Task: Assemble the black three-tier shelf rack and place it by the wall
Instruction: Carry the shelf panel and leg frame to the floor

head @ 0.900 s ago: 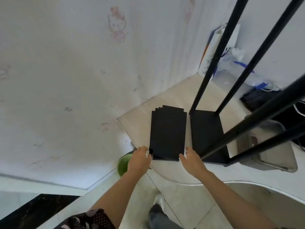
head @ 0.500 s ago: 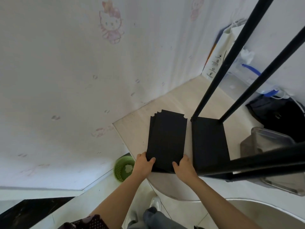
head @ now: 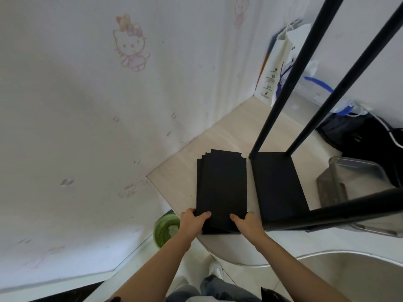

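Black shelf panels [head: 221,186] (a slightly fanned stack) lie on the bench [head: 181,171] just beside the partly built rack [head: 277,182], the left hand [head: 193,223] and right hand [head: 248,223] each gripping a near corner.

You look down on a pale wood-grain tabletop [head: 218,131], the reference here. Left of it rises a white wall [head: 87,127] printed with a faint pink cartoon cat [head: 130,43]. At its far corner stands a white paper bag [head: 283,62]. Below its near left edge, a green basket [head: 163,232] sits on the light tiled floor [head: 246,277]. Right of its near edge lies a steel basin [head: 359,271].
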